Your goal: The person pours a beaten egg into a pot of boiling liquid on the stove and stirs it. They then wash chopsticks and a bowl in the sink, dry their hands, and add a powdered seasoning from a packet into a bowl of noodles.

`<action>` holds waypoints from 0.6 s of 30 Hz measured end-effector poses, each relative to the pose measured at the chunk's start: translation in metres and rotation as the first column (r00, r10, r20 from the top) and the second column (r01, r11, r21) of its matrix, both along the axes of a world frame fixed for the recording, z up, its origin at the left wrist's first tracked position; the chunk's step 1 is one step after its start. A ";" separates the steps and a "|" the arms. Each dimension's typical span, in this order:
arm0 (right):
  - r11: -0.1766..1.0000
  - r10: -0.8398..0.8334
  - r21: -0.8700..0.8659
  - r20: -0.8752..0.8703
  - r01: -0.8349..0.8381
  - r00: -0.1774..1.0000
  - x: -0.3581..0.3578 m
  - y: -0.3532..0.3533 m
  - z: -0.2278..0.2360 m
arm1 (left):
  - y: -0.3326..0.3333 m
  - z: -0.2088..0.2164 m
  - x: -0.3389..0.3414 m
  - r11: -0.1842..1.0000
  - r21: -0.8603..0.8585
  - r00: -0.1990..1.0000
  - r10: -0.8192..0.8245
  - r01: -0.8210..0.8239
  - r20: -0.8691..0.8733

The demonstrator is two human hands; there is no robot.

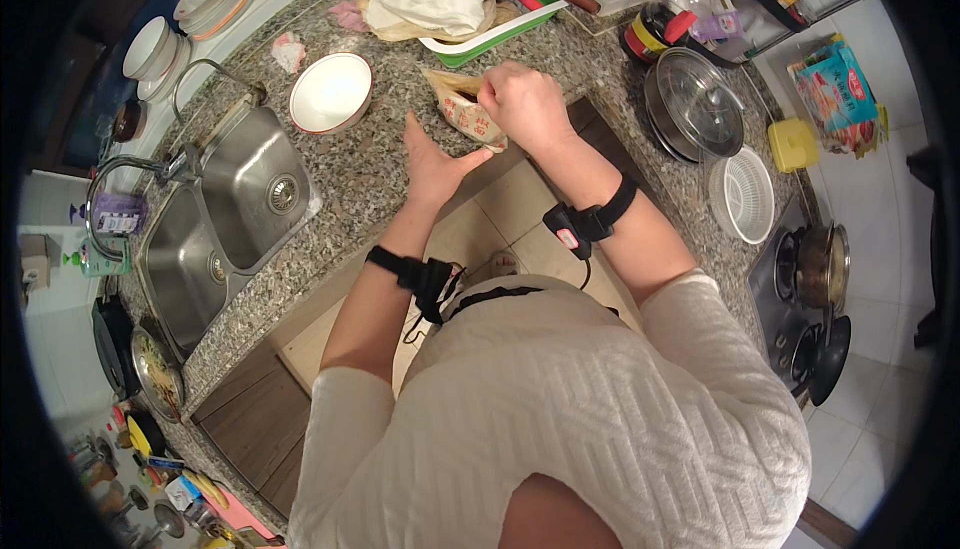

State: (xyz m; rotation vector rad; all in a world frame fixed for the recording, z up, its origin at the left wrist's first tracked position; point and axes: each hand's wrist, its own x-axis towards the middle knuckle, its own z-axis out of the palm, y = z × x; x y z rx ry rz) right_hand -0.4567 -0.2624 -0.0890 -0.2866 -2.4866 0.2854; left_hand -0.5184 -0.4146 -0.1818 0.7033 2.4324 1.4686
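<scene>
A small tan paper packet (463, 107) with red print stands on the speckled granite counter (370, 174). My right hand (522, 104) grips the packet's top right edge with closed fingers. My left hand (432, 164) rests with its fingers apart against the packet's lower side, thumb under its bottom corner. An empty white bowl (331, 92) with a reddish rim sits just left of the packet. Both wrists wear black straps.
A double steel sink (228, 209) with a tap lies to the left. A green-and-white tray (487, 37) with crumpled paper is behind the packet. A glass-lidded pan (693, 102), a white strainer (741, 194), a yellow box (793, 143) and a stove with pots (812, 294) are on the right.
</scene>
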 end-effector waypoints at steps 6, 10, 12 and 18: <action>0.983 0.071 -0.164 -0.088 -0.085 0.994 0.002 -0.008 0.026 | 0.027 -0.005 -0.003 0.949 0.301 0.996 -0.090 0.094 -0.029; 0.958 0.069 -0.276 -0.055 -0.082 0.996 0.009 -0.012 0.048 | 0.021 0.005 0.013 0.895 0.444 0.997 -0.063 0.040 0.037; 0.941 0.082 -0.327 -0.016 -0.083 0.996 0.014 -0.015 0.057 | 0.013 0.011 0.016 0.869 0.495 0.995 -0.065 0.017 0.080; 0.842 0.210 -0.533 0.191 -0.078 0.959 0.016 -0.030 0.066 | -0.053 0.028 0.023 0.890 0.451 0.995 0.031 -0.070 0.092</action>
